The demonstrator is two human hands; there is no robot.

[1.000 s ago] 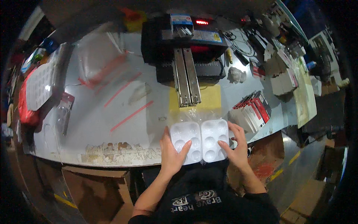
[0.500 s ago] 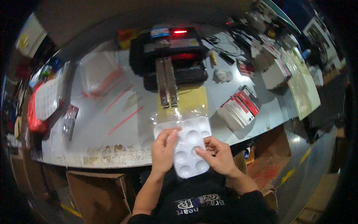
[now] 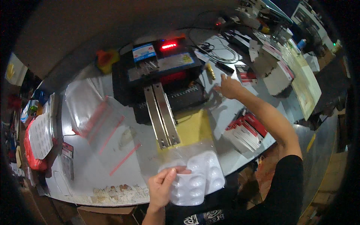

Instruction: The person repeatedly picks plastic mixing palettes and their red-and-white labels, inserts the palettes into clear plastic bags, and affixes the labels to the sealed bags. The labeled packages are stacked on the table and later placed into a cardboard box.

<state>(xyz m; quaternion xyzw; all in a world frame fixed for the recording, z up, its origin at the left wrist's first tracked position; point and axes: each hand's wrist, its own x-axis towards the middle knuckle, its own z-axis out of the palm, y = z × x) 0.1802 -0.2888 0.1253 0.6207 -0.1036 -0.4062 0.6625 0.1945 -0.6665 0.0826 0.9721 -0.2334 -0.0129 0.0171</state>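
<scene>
My left hand [image 3: 162, 187] pinches a pair of overlapping white plastic palettes [image 3: 188, 190] with round wells, at the near edge of the table. Clear film lies about the rear one. My right hand [image 3: 229, 87] is stretched far across the table, thumb and forefinger apart, beside a small yellow tube [image 3: 210, 71]. Whatever lies under its palm is hidden. Between my hands stands a black machine [image 3: 157, 69] with a lit red display. Two metal rails [image 3: 161, 116] run from it towards me over a yellow sheet [image 3: 193, 129].
Clear bags with red strips [image 3: 88, 108] lie on the left of the table [image 3: 131, 165]. Further left is a red bundle [image 3: 36, 150] with a white sheet. A stack of red and white cards [image 3: 246, 131] sits at right, and cables [image 3: 225, 56] tangle behind.
My right hand has let go of the palettes and moved far forward and right. My left hand keeps hold of them, lower in view. The white crumpled wad is now out of sight.
</scene>
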